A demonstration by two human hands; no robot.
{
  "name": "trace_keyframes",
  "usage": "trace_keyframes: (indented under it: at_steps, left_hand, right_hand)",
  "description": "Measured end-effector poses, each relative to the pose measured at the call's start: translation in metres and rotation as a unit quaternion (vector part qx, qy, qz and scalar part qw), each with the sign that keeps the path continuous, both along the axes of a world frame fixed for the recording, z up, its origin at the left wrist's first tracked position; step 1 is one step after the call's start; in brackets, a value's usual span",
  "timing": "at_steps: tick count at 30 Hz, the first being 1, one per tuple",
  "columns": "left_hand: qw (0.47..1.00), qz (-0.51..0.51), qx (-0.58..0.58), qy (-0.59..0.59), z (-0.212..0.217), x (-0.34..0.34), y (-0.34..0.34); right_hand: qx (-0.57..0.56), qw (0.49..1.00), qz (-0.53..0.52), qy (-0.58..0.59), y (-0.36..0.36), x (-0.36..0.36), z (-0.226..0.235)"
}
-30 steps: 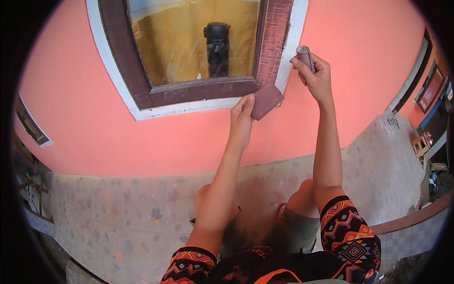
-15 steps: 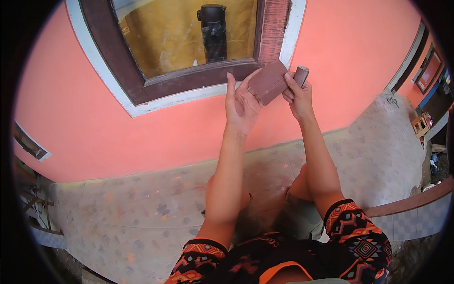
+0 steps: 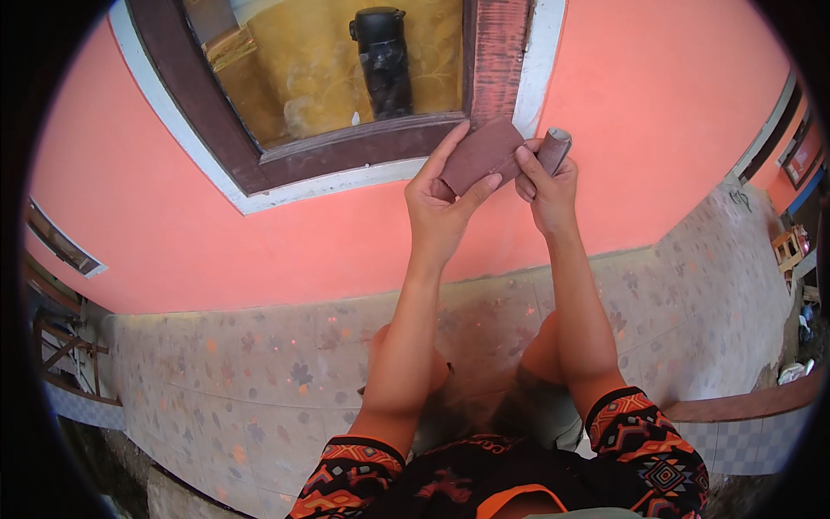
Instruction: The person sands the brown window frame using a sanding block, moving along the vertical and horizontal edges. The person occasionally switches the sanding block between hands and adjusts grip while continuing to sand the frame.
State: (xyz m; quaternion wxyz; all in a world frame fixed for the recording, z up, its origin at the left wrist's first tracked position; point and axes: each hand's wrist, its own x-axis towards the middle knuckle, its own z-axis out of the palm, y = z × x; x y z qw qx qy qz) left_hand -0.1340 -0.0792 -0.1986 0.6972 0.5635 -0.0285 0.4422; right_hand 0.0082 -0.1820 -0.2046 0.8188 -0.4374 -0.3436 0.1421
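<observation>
From the left, the pink wall (image 3: 181, 233) curves away with the fisheye, and the patterned tile floor (image 3: 207, 363) spreads below it, well apart from the hands. The dark brown window frame (image 3: 346, 152), edged by a white border (image 3: 333, 186), slants in above; its lower right corner lies just behind the brown sheet (image 3: 482, 154). Further right, the streaked post (image 3: 500, 60) rises, then white trim and a broad stretch of pink wall lie beside the right hand (image 3: 553, 195).

The brown sheet is held up in front of that corner, between both hands. The left hand (image 3: 437, 216) clasps its left end, thumb at the lower edge and fingers along the upper left side. The sheet is matte and reddish brown, bowed at the left into a dark hollow, with small pale marks near the right. There the right thumb presses on it — the same hand grips a grey-brown roll (image 3: 553, 153), tilted, its pale open end upward.

The left fingers are partly hidden behind the sheet, and the right fingertips overlap too much to separate. Whether roll and sheet touch, I cannot tell. The window's top is cut off.
</observation>
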Motion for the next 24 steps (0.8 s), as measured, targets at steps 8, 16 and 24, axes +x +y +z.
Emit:
trace_keyframes:
  at_steps: [8, 16, 24]
  left_hand:
    - [0.995, 0.087, 0.044, 0.016, -0.006, 0.005, -0.005]
    - [0.986, 0.100, 0.081, 0.105, -0.013, 0.005, 0.008]
    - [0.915, 0.354, 0.176, 0.077, -0.010, 0.015, -0.004]
  right_hand:
    - [0.013, 0.999, 0.051, 0.007, -0.001, 0.007, -0.001]
    - [-0.026, 0.996, 0.075, -0.039, -0.002, 0.007, -0.001]
    - [-0.068, 0.996, -0.024, -0.051, 0.013, 0.000, -0.004]
